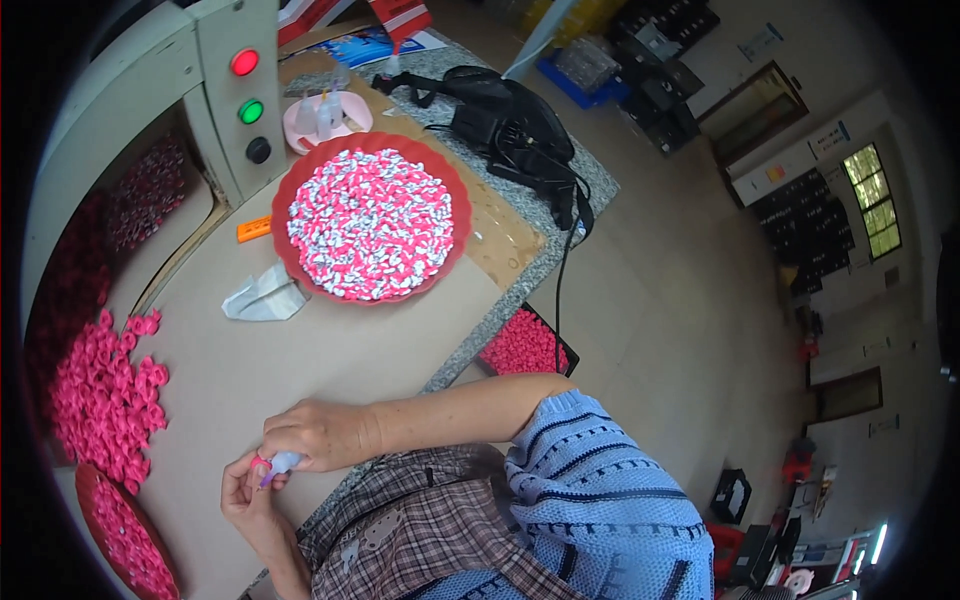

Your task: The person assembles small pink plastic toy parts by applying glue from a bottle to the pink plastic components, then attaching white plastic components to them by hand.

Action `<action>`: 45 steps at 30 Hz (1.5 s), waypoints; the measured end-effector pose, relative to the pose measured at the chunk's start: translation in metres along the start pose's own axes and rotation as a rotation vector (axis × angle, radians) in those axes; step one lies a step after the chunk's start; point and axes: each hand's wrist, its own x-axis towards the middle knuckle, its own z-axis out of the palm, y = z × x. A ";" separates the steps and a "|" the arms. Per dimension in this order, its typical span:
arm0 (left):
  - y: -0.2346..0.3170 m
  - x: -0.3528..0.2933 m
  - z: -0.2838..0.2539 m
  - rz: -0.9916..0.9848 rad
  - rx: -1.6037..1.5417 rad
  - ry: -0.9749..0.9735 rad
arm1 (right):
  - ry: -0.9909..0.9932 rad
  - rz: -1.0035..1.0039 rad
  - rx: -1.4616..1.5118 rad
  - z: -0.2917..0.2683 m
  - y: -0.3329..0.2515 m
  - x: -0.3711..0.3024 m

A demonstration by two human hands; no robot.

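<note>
Close together over the near part of the table, my two hands meet at a small pink piece. My left hand (246, 494) pinches this pink piece (259, 464) between its fingertips. Held in my right hand (318, 434) is a small translucent squeeze bottle (287, 461), its purple tip against or very near the piece. Loose pink pieces (110, 400) lie heaped to the left. A red scalloped tray (460, 215) farther off is full of pink-and-white pieces (370, 225). Another red tray (92, 490) with pink pieces sits at the lower left.
A machine housing (225, 80) with lit red and green buttons stands at the far left. Nearby are an orange block (254, 229), a crumpled white wrapper (264, 295) and a pink dish (357, 112) of bottles. A black bag (515, 130) lies on the granite edge; a bin (525, 342) stands below.
</note>
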 end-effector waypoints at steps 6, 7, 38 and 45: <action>-0.003 -0.002 0.000 0.007 -0.015 -0.015 | -0.001 -0.033 -0.041 -0.001 0.002 -0.005; -0.003 -0.003 0.000 0.005 -0.009 -0.016 | 0.004 -0.031 -0.038 -0.001 0.002 -0.006; 0.001 -0.003 -0.003 0.006 0.131 -0.005 | -0.054 -0.024 -0.143 0.003 0.007 -0.012; 0.003 -0.006 -0.001 0.011 -0.064 -0.042 | -0.095 -0.020 -0.082 0.006 0.004 -0.001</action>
